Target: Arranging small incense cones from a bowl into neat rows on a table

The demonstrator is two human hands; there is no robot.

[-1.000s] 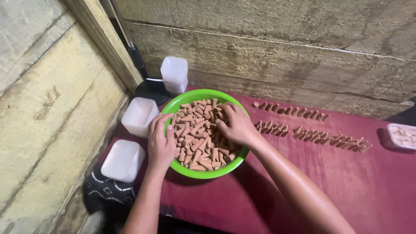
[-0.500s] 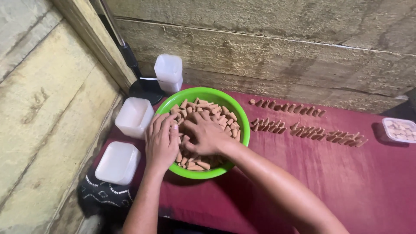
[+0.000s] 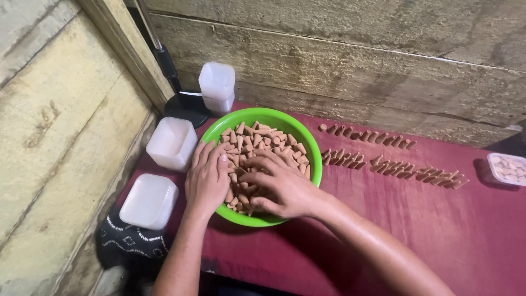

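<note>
- Cones point(image 3: 257, 143): small brown cone-shaped pieces heaped in a green bowl point(image 3: 307, 143), which sits at the left end of the table point(image 3: 438, 230) on its dark red cloth.
- Change over the last second: both hands have slid toward the near-left side of the heap; the right one, earlier at the far right rim, now lies across the middle. I read this as gathering or sorting through the pile (no piece is lifted clear).
- Left of the bowl: two white lidded tubs point(image 3: 171, 143), one nearer point(image 3: 149, 200); a third stack point(image 3: 217, 86) stands behind, beside a black round base.
- Left hand point(image 3: 206, 178): palm down over the near-left rim, fingers together and flat on the cones.
- Right hand point(image 3: 285, 186): reaching in from the right, forearm slanted across the cloth, fingers curled loosely into the heap; whether they pinch a piece I cannot tell.
- Right of the bowl: two rows of cones point(image 3: 392, 164) laid out on the cloth; a small tray point(image 3: 507, 169) at the far edge.
</note>
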